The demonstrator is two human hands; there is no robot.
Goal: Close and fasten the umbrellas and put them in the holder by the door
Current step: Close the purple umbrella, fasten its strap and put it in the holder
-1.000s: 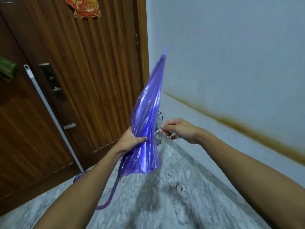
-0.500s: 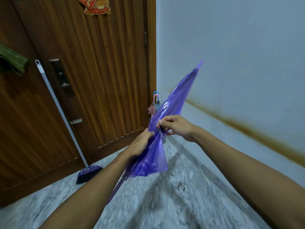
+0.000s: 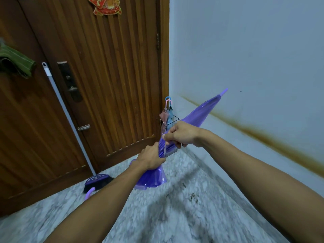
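So I've got the purple umbrella folded down and held slantwise in front of me, tip pointing up and to the right toward the pale wall, loose skirt of the canopy flaring out at the bottom over the marble floor. My left hand is clamped around the bunched canopy low down, fingers wrapped tight on the plastic. My right hand is just above it, also curled closed around the canopy, thumb and fingers pinching what looks like the little fastening strap against the folds. Can't tell if the strap is actually snapped yet, it's half hidden and a bit blurry. The curved purple handle pokes out under my left forearm, near the floor.

Right behind my hands, in the corner where the wooden door meets the wall, there's the black wire holder with a pink umbrella and a blue one already standing in it, hooked handles up. The purple one is near the holder but not in it.

Off to the left a broom leans against the door, purple head on the floor. Red decoration up top on the door, something green hanging at the left edge.
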